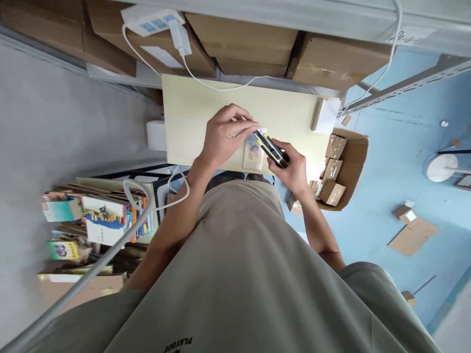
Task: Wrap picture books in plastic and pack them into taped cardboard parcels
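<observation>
My right hand is wrapped around a black and yellow utility knife, whose front end points up and left toward my other hand. My left hand is closed in a pinch at that front end, its fingertips pressed together. A small whitish piece shows right by the fingertips and the knife's tip; whether the fingers grip it or the blade end I cannot tell. Below the knife, a flat clear packet with a coloured picture lies on the pale yellow table, near its front edge.
A white box stands at the table's right end. Beside it is an open carton with several small brown boxes. Cardboard boxes and a power strip line the back, its white cable crossing the tabletop. Books are stacked at left.
</observation>
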`<move>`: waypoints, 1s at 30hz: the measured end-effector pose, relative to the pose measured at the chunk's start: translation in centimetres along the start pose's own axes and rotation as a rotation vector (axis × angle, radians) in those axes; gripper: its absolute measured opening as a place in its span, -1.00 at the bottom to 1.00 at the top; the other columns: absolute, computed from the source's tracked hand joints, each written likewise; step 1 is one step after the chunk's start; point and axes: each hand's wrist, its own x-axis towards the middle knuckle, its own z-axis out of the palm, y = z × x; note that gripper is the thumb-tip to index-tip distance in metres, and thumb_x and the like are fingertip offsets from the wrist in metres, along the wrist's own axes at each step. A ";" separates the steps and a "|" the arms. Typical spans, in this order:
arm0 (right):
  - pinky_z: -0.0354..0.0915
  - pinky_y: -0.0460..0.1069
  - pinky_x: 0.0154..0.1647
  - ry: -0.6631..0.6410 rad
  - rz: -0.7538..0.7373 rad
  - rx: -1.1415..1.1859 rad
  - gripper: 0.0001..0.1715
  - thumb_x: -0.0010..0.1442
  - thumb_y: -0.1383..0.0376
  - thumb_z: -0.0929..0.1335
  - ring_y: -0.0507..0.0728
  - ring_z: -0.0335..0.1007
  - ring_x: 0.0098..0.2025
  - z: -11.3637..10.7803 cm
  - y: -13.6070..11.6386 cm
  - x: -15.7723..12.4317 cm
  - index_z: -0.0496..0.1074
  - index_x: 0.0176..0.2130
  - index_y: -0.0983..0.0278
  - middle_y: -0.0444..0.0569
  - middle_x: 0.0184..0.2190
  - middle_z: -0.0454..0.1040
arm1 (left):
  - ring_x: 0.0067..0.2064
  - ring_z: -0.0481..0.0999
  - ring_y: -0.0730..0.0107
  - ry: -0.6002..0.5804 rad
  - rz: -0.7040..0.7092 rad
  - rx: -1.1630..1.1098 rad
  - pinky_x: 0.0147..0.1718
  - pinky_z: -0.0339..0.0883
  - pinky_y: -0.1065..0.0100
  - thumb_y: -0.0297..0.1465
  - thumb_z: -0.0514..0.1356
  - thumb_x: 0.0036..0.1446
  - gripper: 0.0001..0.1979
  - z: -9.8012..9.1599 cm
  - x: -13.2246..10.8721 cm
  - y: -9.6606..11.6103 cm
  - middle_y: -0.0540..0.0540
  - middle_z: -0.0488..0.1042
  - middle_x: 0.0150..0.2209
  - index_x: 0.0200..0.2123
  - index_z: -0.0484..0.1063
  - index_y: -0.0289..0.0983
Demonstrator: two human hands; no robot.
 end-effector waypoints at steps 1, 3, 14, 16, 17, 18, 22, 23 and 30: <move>0.69 0.14 0.07 -0.002 0.001 0.007 -0.39 0.32 0.20 0.46 0.21 0.72 0.00 0.0 -0.1 0.2 0.58 0.32 0.15 0.04 0.19 0.72 | 0.14 0.65 0.04 0.014 0.013 0.022 0.18 0.56 -0.01 -0.20 0.36 0.47 -0.88 0.1 0.1 -0.2 -0.11 0.67 -0.02 -0.08 0.74 -0.01; 0.69 0.13 0.07 -0.003 -0.003 0.023 -0.39 0.31 0.20 0.46 0.20 0.72 -0.01 0.0 -0.4 0.5 0.58 0.32 0.15 0.04 0.18 0.72 | 0.13 0.64 0.03 0.035 0.045 0.069 0.21 0.55 -0.01 -0.16 0.32 0.51 -0.83 0.2 0.2 -0.7 -0.12 0.67 -0.02 -0.10 0.72 -0.01; 0.68 0.05 -0.04 0.024 0.080 0.071 -0.38 0.35 0.17 0.46 0.14 0.70 -0.09 1.1 -2.5 1.3 0.58 0.35 0.17 0.00 0.13 0.75 | 0.09 0.62 0.05 0.120 0.202 0.199 0.21 0.52 0.00 0.04 0.11 0.62 -0.59 0.0 0.4 -1.9 -0.15 0.65 -0.05 -0.08 0.63 -0.04; 0.69 0.07 -0.01 0.041 0.088 0.057 -0.37 0.36 0.18 0.46 0.15 0.72 -0.05 1.4 -2.6 1.6 0.57 0.37 0.16 0.00 0.14 0.74 | 0.07 0.62 0.05 0.145 0.220 0.197 0.19 0.52 -0.02 0.05 0.09 0.62 -0.58 -0.1 0.3 -1.8 -0.15 0.64 -0.07 -0.08 0.62 -0.04; 0.69 0.08 0.02 0.060 0.094 0.048 -0.37 0.36 0.18 0.46 0.16 0.73 -0.02 1.4 -2.5 1.8 0.57 0.37 0.15 0.00 0.15 0.74 | 0.06 0.62 0.05 0.158 0.230 0.195 0.17 0.52 -0.02 0.05 0.09 0.62 -0.59 -0.3 0.2 -1.6 -0.15 0.64 -0.08 -0.09 0.62 -0.03; 0.69 0.09 0.06 0.084 0.101 0.037 -0.37 0.37 0.18 0.45 0.17 0.73 0.01 1.5 -2.4 2.0 0.57 0.37 0.15 0.00 0.16 0.74 | 0.05 0.61 0.06 0.171 0.235 0.190 0.15 0.53 -0.02 0.05 0.10 0.62 -0.60 -0.5 0.0 -1.5 -0.15 0.64 -0.09 -0.09 0.62 -0.03; 0.69 0.11 0.08 0.148 0.133 0.001 -0.38 0.39 0.18 0.42 0.17 0.72 -0.03 0.9 -1.4 2.8 0.56 0.38 0.16 0.02 0.16 0.73 | 0.04 0.63 0.11 0.223 0.184 0.143 0.05 0.57 0.06 0.01 0.13 0.63 -0.64 -2.0 -0.5 -0.6 -0.12 0.64 -0.09 -0.06 0.64 -0.01; 0.69 0.09 0.04 0.140 0.138 0.000 -0.38 0.40 0.17 0.42 0.15 0.71 -0.07 0.6 -1.2 2.8 0.55 0.38 0.16 0.01 0.14 0.73 | 0.04 0.64 0.14 0.232 0.154 0.125 0.03 0.57 0.08 0.00 0.13 0.63 -0.65 -2.4 -0.5 -0.4 -0.11 0.65 -0.08 -0.04 0.65 -0.01; 0.65 0.02 -0.16 0.191 0.075 0.059 -0.38 0.43 0.07 0.44 0.12 0.67 -0.22 -1.1 -2.6 4.5 0.45 0.39 0.12 0.01 0.04 0.72 | -0.08 0.70 0.22 0.313 -0.006 -0.065 -0.17 0.59 0.23 0.05 0.22 0.55 -0.64 -3.3 1.1 -0.2 -0.09 0.72 -0.11 -0.07 0.71 -0.01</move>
